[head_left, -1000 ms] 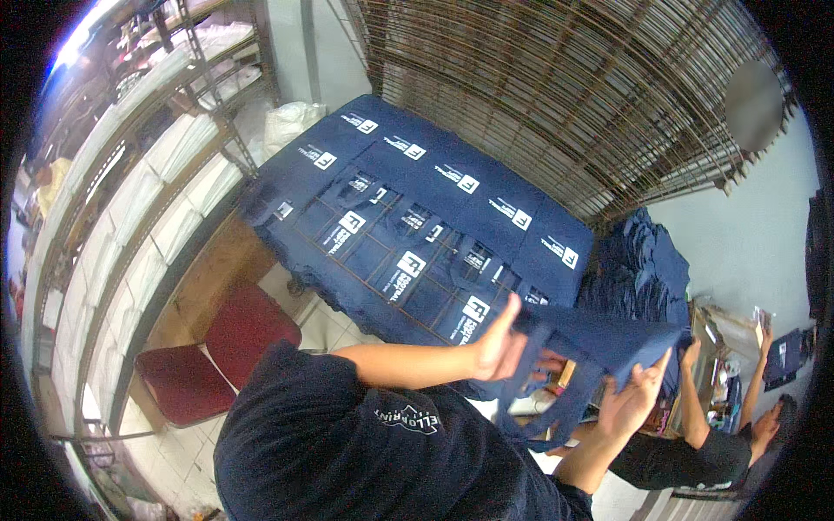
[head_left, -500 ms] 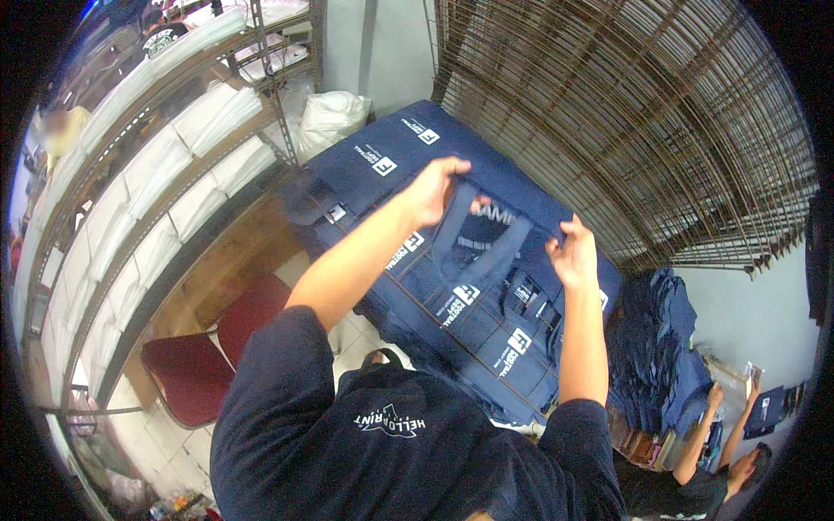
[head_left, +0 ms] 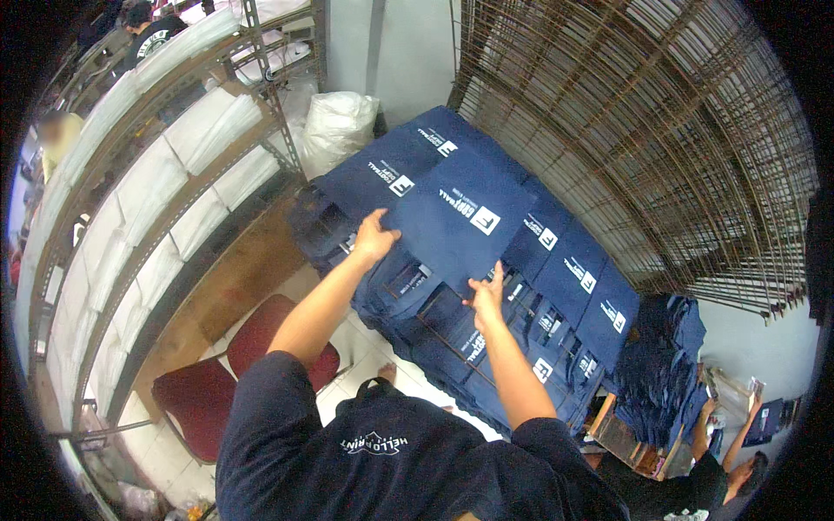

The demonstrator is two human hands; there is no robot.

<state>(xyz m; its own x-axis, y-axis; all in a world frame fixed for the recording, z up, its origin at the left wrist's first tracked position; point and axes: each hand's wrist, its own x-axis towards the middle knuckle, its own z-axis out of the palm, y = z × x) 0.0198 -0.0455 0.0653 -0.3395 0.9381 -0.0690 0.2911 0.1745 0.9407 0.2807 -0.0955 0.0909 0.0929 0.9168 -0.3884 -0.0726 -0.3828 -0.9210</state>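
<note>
A navy fabric bag (head_left: 437,233) with a white print lies flat on a wide stack of similar navy bags (head_left: 569,247). At its near left corner is my left hand (head_left: 373,238), thumb and fingers apart, nothing gripped between them. By the near right corner is my right hand (head_left: 486,297), its fingers spread with the index pointing away from me. Whether either hand still touches the cloth is hard to tell. On the stack's near side, more bags overlap in rows with their handles showing.
Shelves with white stacks (head_left: 187,130) run along the left. A wire rack (head_left: 608,113) leans over the far right. A white sack (head_left: 339,130) stands behind the stack, dark red chairs (head_left: 195,408) at lower left. A co-worker's arm (head_left: 740,434) shows at lower right, near hanging navy cloth (head_left: 660,365).
The bag that both hands held up by its edge is now laid flat on the stack, print upward. Both hands have come nearer to me, lower and to the left, and have let go.
</note>
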